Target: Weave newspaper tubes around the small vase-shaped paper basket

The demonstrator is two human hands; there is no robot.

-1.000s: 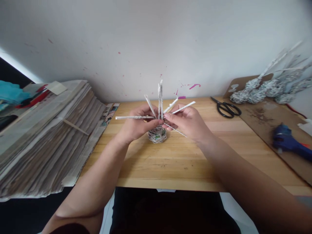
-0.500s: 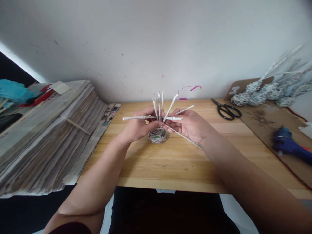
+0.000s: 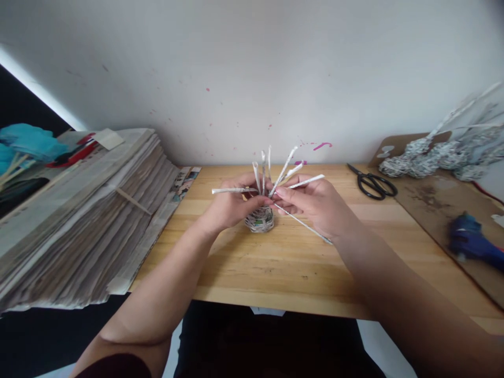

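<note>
A small woven paper basket (image 3: 260, 220) rests on the wooden table, with several rolled-paper sticks fanning up and outward from its top. My left hand (image 3: 238, 202) is closed around the basket's upper part, thumb pressed at the base of the sticks. From the right, my right hand (image 3: 305, 197) pinches a paper stick (image 3: 284, 170) near its lower end. A thin paper strand (image 3: 305, 224) slants from the weave down to the right, under my right wrist. Parts of the basket's rim are hidden behind my fingers.
Left on the table stands a tall stack of newspapers (image 3: 90, 220), with a blue cloth (image 3: 31, 142) on top. At right lie black-handled scissors (image 3: 372, 184), a cardboard sheet (image 3: 425, 210), a blue glue gun (image 3: 468, 236) and several woven paper pieces (image 3: 421, 155) by the wall.
The view has shifted slightly. A stick on the right that lay nearly flat now points up and right, and my right thumb has moved in to the sticks' bases.
</note>
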